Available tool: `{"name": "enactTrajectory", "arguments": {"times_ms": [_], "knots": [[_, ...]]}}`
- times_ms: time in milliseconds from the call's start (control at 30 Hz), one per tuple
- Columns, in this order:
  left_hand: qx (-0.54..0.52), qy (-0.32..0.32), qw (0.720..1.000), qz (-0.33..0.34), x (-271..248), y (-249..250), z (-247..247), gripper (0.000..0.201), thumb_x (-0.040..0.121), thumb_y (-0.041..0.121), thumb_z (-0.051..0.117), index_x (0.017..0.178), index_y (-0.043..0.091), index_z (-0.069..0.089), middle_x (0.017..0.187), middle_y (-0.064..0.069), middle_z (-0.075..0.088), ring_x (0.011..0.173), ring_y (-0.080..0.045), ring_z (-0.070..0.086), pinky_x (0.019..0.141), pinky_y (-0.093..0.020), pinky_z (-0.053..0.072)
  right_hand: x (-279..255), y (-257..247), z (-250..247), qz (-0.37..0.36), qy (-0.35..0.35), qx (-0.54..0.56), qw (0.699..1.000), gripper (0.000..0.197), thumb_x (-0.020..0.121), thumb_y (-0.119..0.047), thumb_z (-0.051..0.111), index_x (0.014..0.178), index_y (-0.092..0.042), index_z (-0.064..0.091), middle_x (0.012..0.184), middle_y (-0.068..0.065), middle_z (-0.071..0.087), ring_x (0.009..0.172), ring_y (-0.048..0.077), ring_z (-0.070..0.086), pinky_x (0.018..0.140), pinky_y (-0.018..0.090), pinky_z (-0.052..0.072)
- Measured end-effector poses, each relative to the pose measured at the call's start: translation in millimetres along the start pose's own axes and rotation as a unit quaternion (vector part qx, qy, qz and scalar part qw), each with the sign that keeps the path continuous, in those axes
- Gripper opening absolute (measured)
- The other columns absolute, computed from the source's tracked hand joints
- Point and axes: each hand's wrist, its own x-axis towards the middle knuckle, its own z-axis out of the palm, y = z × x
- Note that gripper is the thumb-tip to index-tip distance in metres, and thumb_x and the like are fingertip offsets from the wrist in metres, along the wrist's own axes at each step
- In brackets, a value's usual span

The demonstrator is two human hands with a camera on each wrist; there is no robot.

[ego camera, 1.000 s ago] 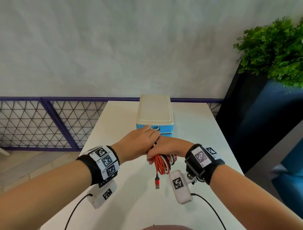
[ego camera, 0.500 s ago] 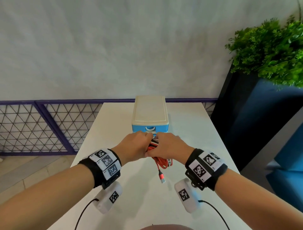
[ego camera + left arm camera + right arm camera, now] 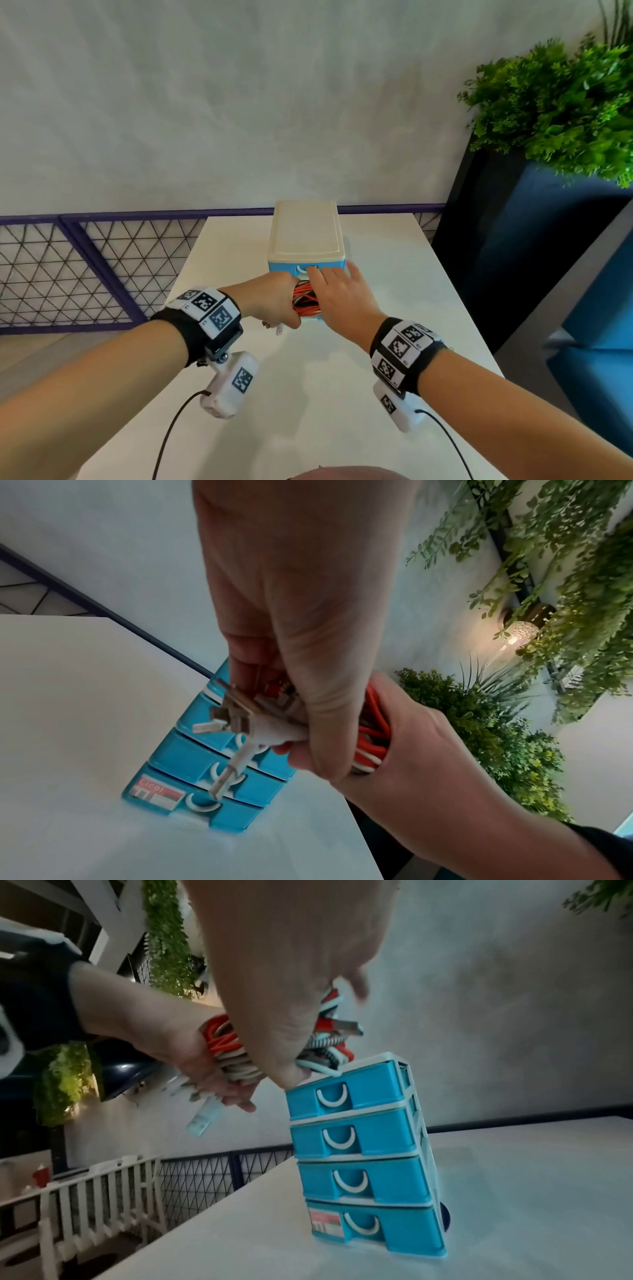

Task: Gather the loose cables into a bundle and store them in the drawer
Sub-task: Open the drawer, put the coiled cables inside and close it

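Note:
A bundle of red and white cables (image 3: pixel 303 301) (image 3: pixel 373 734) (image 3: pixel 222 1045) is gripped in my left hand (image 3: pixel 274 298) (image 3: pixel 308 642), just in front of the blue drawer unit (image 3: pixel 306 236) (image 3: pixel 369 1139). Plug ends stick out below the fist. My right hand (image 3: pixel 337 294) (image 3: pixel 291 961) is to the right of the bundle, its fingers straight and spread. Its fingertips are at the top drawer (image 3: pixel 342 1093) near the white handle. In the right wrist view all the drawers look closed.
The drawer unit has a cream lid and stands mid-table on a white table (image 3: pixel 376 274). A purple mesh railing (image 3: pixel 102 219) runs behind and to the left. A dark planter (image 3: pixel 496 240) with a green plant (image 3: pixel 555 102) stands on the right.
Both hands moved forward to the drawer unit. My right hand let go of the bundle and spread open at the top drawer; the left hand now holds the cables alone.

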Motion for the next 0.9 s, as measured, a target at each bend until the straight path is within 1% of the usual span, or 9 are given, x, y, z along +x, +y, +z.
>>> {"name": "enactTrajectory", "arguments": {"times_ms": [67, 200, 267, 367, 467, 533, 633, 767, 900], "knots": [[-0.011, -0.016, 1.000, -0.001, 1, -4, 1, 0.017, 0.065, 0.016, 0.066, 0.080, 0.016, 0.059, 0.069, -0.008, 0.069, 0.050, -0.016, 0.062, 0.051, -0.027, 0.053, 7, 0, -6, -0.007, -0.032, 0.049, 0.998, 0.043, 0.064, -0.017, 0.080, 0.100, -0.010, 0.057, 0.080, 0.004, 0.064, 0.065, 0.024, 0.063, 0.051, 0.031, 0.046], [-0.042, -0.042, 0.998, 0.011, 7, -15, 4, 0.018, 0.066, 0.022, 0.067, 0.082, 0.015, 0.060, 0.070, -0.010, 0.072, 0.054, -0.019, 0.065, 0.054, -0.025, 0.049, 18, 6, -12, -0.027, -0.104, 0.054, 0.993, 0.027, 0.086, -0.018, 0.056, 0.112, -0.012, 0.052, 0.102, 0.005, 0.066, 0.086, 0.027, 0.064, 0.063, 0.034, 0.042], [-0.103, -0.048, 0.993, 0.035, 12, -24, 0, 0.034, 0.066, 0.040, 0.074, 0.092, 0.023, 0.061, 0.086, -0.007, 0.074, 0.074, -0.020, 0.069, 0.067, -0.027, 0.053, 23, 11, -12, -0.023, -0.115, 0.052, 0.992, 0.026, 0.086, -0.018, 0.053, 0.111, -0.013, 0.053, 0.103, 0.005, 0.067, 0.087, 0.027, 0.065, 0.063, 0.033, 0.042], [-0.182, 0.080, 0.978, 0.056, 20, -37, -15, 0.063, 0.064, 0.074, 0.062, 0.112, 0.033, 0.056, 0.114, 0.007, 0.062, 0.104, -0.010, 0.060, 0.092, -0.025, 0.046, 31, 22, -12, -0.012, -0.147, 0.033, 0.988, 0.026, 0.086, -0.017, 0.050, 0.111, -0.014, 0.053, 0.101, 0.005, 0.067, 0.087, 0.029, 0.065, 0.064, 0.033, 0.042], [-0.077, 0.183, 0.980, 0.034, 32, -56, -28, 0.043, 0.096, 0.040, 0.045, 0.128, 0.013, 0.052, 0.129, -0.002, 0.053, 0.119, -0.018, 0.050, 0.098, -0.027, 0.036, 38, 28, -11, -0.008, -0.182, 0.028, 0.983, 0.027, 0.083, -0.016, 0.050, 0.110, -0.015, 0.053, 0.100, 0.006, 0.067, 0.087, 0.029, 0.065, 0.063, 0.032, 0.041], [0.007, 0.149, 0.988, 0.045, 38, -67, -30, 0.030, 0.100, 0.015, 0.037, 0.124, 0.008, 0.053, 0.130, -0.008, 0.053, 0.120, -0.025, 0.049, 0.093, -0.025, 0.034, 45, 27, -9, -0.004, -0.198, 0.031, 0.980, 0.029, 0.082, -0.017, 0.051, 0.111, -0.015, 0.054, 0.099, 0.007, 0.067, 0.086, 0.030, 0.065, 0.063, 0.032, 0.041], [0.052, 0.133, 0.988, 0.058, 44, -73, -29, 0.031, 0.094, -0.002, 0.036, 0.116, 0.006, 0.056, 0.121, -0.008, 0.056, 0.111, -0.025, 0.052, 0.086, -0.021, 0.035, 54, 24, -6, 0.003, -0.214, 0.041, 0.976, 0.030, 0.082, -0.019, 0.054, 0.112, -0.017, 0.056, 0.101, 0.007, 0.068, 0.089, 0.030, 0.065, 0.066, 0.032, 0.044], [0.086, 0.155, 0.981, 0.075, 49, -74, -33, 0.035, 0.092, -0.005, 0.039, 0.118, 0.008, 0.059, 0.120, -0.006, 0.057, 0.109, -0.022, 0.053, 0.090, -0.026, 0.039, 61, 19, -2, 0.007, -0.222, 0.047, 0.974, 0.026, 0.083, -0.020, 0.055, 0.109, -0.016, 0.057, 0.099, 0.005, 0.068, 0.087, 0.028, 0.066, 0.066, 0.032, 0.045], [0.064, 0.156, 0.983, 0.073, 53, -74, -38, 0.023, 0.096, 0.012, 0.045, 0.107, 0.011, 0.064, 0.111, -0.002, 0.060, 0.102, -0.019, 0.055, 0.087, -0.027, 0.042, 66, 20, -6, 0.022, -0.220, 0.072, 0.973, 0.028, 0.079, -0.018, 0.055, 0.107, -0.014, 0.058, 0.097, 0.007, 0.068, 0.087, 0.030, 0.065, 0.066, 0.032, 0.046]]}}
